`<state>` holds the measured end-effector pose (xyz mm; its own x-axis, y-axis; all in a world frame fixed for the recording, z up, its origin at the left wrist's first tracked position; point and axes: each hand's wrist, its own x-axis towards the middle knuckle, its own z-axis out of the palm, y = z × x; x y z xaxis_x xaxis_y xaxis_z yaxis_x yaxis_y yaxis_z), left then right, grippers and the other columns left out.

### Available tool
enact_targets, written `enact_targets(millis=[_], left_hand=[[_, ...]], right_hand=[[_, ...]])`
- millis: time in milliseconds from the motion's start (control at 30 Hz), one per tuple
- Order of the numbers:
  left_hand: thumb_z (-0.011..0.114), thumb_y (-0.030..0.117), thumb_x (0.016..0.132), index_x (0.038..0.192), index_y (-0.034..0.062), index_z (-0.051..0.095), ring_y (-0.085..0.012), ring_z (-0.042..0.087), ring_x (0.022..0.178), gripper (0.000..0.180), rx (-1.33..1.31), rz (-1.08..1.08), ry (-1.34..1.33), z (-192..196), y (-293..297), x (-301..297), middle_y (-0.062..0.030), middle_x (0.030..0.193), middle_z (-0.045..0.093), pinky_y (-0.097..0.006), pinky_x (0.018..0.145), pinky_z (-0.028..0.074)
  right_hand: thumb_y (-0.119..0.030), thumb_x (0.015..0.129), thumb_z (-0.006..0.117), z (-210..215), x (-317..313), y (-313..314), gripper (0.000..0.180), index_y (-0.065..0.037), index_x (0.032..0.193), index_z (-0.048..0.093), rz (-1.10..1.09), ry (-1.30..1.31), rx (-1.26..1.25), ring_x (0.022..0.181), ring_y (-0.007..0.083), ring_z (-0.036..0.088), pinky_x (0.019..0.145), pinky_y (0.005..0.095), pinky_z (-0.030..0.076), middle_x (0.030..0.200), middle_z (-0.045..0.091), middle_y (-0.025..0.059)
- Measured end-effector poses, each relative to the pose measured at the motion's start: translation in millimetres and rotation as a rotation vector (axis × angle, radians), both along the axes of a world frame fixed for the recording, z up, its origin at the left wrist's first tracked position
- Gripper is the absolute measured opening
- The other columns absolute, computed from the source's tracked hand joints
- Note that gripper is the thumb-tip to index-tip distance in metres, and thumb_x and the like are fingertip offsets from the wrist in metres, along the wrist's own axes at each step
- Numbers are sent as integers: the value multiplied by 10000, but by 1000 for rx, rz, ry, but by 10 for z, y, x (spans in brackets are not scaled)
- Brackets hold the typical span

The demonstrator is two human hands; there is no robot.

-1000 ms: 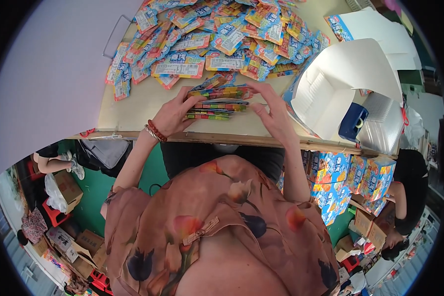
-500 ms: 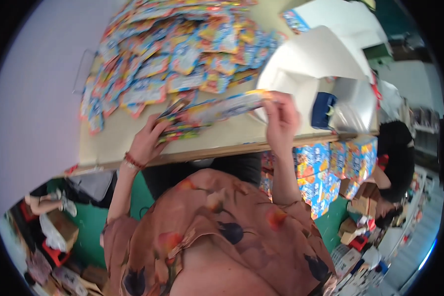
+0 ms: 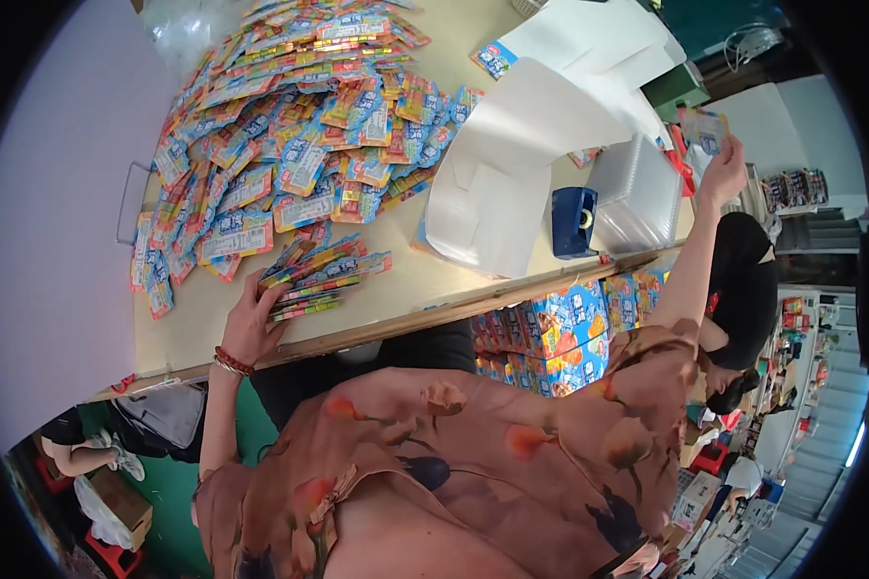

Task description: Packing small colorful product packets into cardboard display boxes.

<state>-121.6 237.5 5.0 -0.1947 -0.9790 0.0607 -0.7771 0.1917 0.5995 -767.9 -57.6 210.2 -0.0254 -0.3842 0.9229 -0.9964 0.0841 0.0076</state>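
My left hand rests by the table's front edge, fingers closed round a small stack of candy packets standing on their edges. Out to the far right, beyond the table's corner, my right hand is raised and pinches a single small colourful packet by its lower end. A wide heap of similar blue, red and yellow packets lies in overlapping rows over the left part of the table. Its nearest packets lie just beyond my left hand.
Right of the heap stand bent white card sheets, a navy tape dispenser and clear plastic trays. Printed blue boxes are stacked below the table edge. A person in black bends at the right. A wire stand is at left.
My right hand has swung from above the table, near the left hand, up and far right, carrying a packet. The left hand stays with the stack. The view has shifted.
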Motion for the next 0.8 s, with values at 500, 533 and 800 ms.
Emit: enact_targets(millis=[500,533,800], left_hand=[[743,99,719,1451,138,336,-337,585,1026,839,19,-67,-71,38,-5,-11,-186,1359,395,-396,843,511],[745,119,720,1457,103,300,-357,567,1060,861,-33,-17,-96,-3,72,-4,-197,1365,395,-397,864,500],[760,140,714,1480,70,191,-381,502,1156,957,-13,37,-44,77,58,-46,-196,1367,408,-401,912,473]], right_hand=[[-86,853,515,-302,-1448,-930,514,-137,1362,465,-104,348,780,1042,362,584,859,470,481,1106,614,190],[-117,846,549,-505,-1012,-1105,555,-150,1388,435,-140,244,857,1036,374,583,861,466,479,1161,600,200],[-198,963,551,-237,1553,505,280,-42,1181,636,579,-440,154,938,155,636,816,288,502,1043,691,97]])
